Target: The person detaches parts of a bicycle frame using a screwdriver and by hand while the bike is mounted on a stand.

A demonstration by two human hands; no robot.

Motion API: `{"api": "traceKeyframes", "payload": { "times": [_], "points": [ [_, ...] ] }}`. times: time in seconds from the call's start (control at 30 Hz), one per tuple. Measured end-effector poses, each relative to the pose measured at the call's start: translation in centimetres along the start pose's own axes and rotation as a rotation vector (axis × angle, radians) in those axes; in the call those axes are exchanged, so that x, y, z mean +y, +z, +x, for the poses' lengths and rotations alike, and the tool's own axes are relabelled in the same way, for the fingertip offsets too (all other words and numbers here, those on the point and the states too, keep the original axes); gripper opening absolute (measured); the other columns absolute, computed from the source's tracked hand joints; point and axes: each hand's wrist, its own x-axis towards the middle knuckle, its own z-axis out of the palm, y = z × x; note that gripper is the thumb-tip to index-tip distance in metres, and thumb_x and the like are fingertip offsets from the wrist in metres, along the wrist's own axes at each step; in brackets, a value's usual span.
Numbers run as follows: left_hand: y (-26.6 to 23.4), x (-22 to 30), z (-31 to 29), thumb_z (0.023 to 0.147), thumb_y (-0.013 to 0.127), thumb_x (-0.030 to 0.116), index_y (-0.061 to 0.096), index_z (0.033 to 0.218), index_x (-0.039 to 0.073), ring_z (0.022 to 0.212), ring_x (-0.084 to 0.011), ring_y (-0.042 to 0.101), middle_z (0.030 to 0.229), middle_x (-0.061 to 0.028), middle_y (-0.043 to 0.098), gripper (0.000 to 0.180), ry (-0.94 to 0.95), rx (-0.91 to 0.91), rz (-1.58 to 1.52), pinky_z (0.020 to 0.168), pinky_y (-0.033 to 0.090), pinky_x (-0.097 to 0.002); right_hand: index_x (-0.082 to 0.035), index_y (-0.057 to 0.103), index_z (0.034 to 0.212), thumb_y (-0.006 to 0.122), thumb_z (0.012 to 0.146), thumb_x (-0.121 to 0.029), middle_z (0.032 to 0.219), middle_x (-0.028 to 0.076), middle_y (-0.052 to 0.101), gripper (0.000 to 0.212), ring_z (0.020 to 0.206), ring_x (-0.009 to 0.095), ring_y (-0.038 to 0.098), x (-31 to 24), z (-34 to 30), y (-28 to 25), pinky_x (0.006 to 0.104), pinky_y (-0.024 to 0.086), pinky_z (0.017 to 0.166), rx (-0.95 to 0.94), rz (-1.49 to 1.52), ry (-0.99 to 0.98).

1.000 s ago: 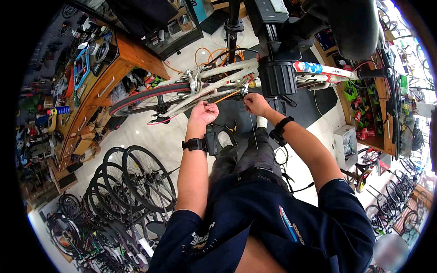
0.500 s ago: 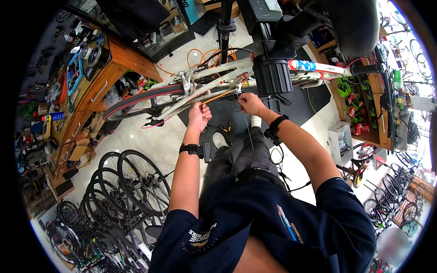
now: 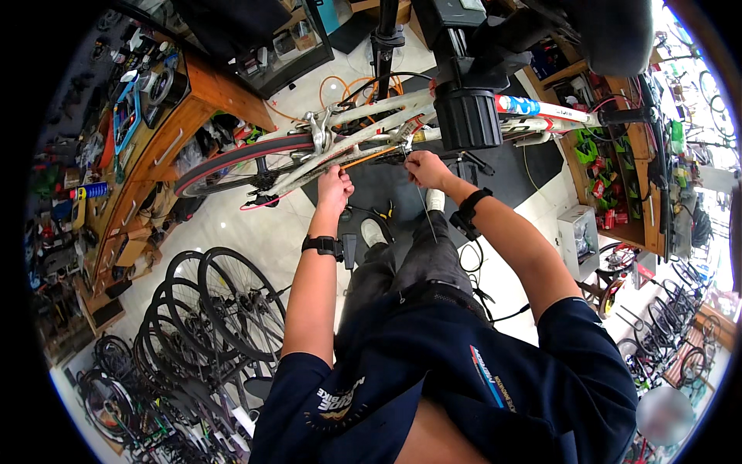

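A white bicycle frame (image 3: pixel 386 122) is held up sideways in front of me, its rear wheel with a red-striped tyre (image 3: pixel 232 162) at the left. My left hand (image 3: pixel 335 191) is closed beside the rear part of the frame, fingertips pinching an orange cable housing (image 3: pixel 363 161) that slants toward the middle of the bicycle. My right hand (image 3: pixel 427 169) is closed near the frame's lower middle, pinching a thin wire (image 3: pixel 428 216) whose loose end hangs toward my leg. The fingers hide both pinch points. A rear brake caliper (image 3: pixel 318 133) sits above my left hand.
A repair stand's black clamp (image 3: pixel 466 116) grips the bicycle, right of my hands. Yellow-handled pliers (image 3: pixel 384 211) lie on the dark mat. A wooden workbench (image 3: pixel 182 127) is at left, several bicycle wheels (image 3: pixel 239 301) at lower left, a wooden shelf (image 3: pixel 630 182) at right.
My left hand has shifted slightly toward the rear wheel, along the frame. My right hand stays near the same spot, still pinching the wire. The whole view has shifted a little.
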Motion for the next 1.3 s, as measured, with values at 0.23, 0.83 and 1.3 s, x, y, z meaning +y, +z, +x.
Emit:
{"api": "traceKeyframes", "payload": {
  "times": [0.23,0.83,1.3],
  "points": [
    [-1.2,-1.0,0.2,0.093,0.047,0.021,0.045,0.075,0.01,0.048,-0.0081,0.033,0.06,0.0032,0.037,0.022,0.19,-0.159,0.068,0.047,0.03,-0.0256,0.0,0.063,0.09,0.053,0.089,-0.014,0.067,0.009,0.066,0.018,0.056,0.017,0.065,0.1,-0.1,0.3,0.0304,0.052,0.054,0.005,0.002,-0.001],
    [-5.7,-0.6,-2.9,0.096,0.048,0.026,0.044,0.074,0.012,0.048,-0.0058,0.029,0.06,0.0057,0.033,0.026,-0.126,-0.273,0.084,0.047,0.028,-0.0219,0.004,0.056,0.106,0.055,0.091,-0.043,0.079,0.01,0.061,0.05,0.063,0.015,0.059,-4.9,-2.6,-0.9,0.0291,0.05,0.055,-0.181,-0.013,0.103],
    [6.5,-4.2,-1.3,0.1,0.045,0.027,0.061,0.1,0.001,0.06,-0.0081,0.054,0.08,-0.0053,0.065,0.03,0.092,-0.221,0.364,0.054,0.046,-0.0222,-0.001,0.058,0.089,0.046,0.093,-0.028,0.08,0.022,0.064,0.03,0.08,0.042,0.062,-5.9,-10.4,-1.6,0.0511,0.049,0.073,-0.001,-0.604,-0.194]
  ]
}}
